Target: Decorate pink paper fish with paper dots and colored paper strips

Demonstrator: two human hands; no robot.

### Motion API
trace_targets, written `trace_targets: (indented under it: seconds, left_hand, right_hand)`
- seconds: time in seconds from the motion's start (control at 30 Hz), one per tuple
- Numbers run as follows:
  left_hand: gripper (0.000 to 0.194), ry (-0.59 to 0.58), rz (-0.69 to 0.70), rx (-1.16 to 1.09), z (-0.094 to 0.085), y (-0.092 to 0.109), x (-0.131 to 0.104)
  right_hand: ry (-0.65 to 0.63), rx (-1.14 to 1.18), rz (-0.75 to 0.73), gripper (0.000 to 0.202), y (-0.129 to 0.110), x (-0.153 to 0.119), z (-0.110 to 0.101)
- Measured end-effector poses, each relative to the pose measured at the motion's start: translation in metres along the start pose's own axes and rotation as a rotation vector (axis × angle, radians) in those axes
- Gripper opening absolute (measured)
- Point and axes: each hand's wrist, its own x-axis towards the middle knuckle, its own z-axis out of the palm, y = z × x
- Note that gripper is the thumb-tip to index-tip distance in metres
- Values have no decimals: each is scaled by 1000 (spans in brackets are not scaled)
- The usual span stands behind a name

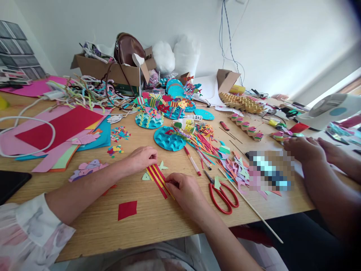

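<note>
So far, done: yellow strips (158,177) are laid across the red piece (160,185).
Hands: left hand (141,158) presses the top; right hand (184,190) pinches the lower end.
Left: scissors (222,195) lie unused just right.

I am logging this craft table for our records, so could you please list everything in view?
Striped paper piece: one, red and yellow, under both hands.
Scissors: one pair, red handles, right of the right hand.
Wooden stick: one, pale, lying past the scissors.
Pen: one, white and red, table centre.
Wavy paper disc: one near, teal, above the hands; others behind.
Red paper square: one, near table edge.
Paper sheets: a stack, red, pink, blue, at left.
Cardboard box: one, brown, at the back.
Fan: one, white, far right.
Co-worker's hands: two, at right.
Left hand: on the strip's top end.
Right hand: pinching its lower end.
</note>
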Motion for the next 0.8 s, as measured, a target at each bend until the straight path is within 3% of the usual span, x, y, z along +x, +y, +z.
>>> trace_targets:
  seconds: [0.8]
  left_hand:
    - [9,14,34,42,1,2,-3]
  right_hand:
    - [-19,-4,13,15,-2,1,-1]
